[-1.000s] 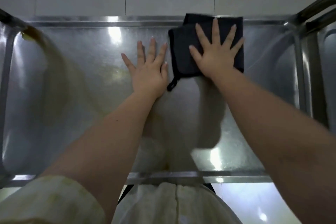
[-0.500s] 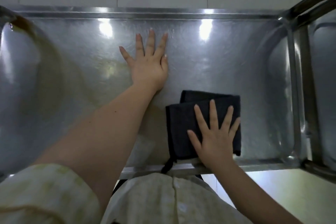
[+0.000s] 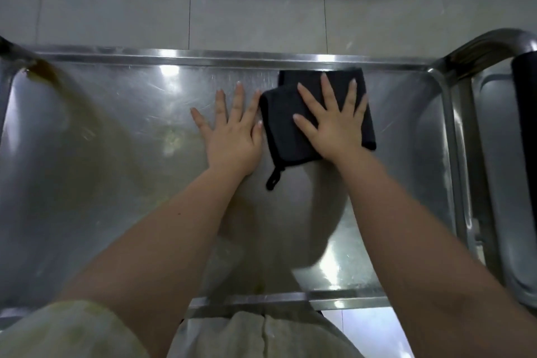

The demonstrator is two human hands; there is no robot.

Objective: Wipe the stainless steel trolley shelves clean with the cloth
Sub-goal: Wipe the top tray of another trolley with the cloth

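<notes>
A folded black cloth (image 3: 283, 128) with a small hanging loop lies flat on the top shelf (image 3: 116, 183) of the stainless steel trolley, close to the shelf's far rim. My right hand (image 3: 334, 122) presses on the cloth with fingers spread and straight. My left hand (image 3: 232, 134) lies flat on the bare steel just left of the cloth, fingers spread, its thumb side almost touching the cloth's edge. Both forearms reach forward over the shelf.
The shelf's raised far rim (image 3: 203, 55) borders a tiled floor. A brownish stain (image 3: 43, 75) marks the far left corner. At the right stand the trolley's curved steel handle (image 3: 488, 43) and a lower shelf (image 3: 499, 154). A pale garment (image 3: 261, 334) hangs at the near rim.
My right hand has pushed the cloth from the near rim back up to the far rim. My left hand stays flat in the same spot on the shelf.
</notes>
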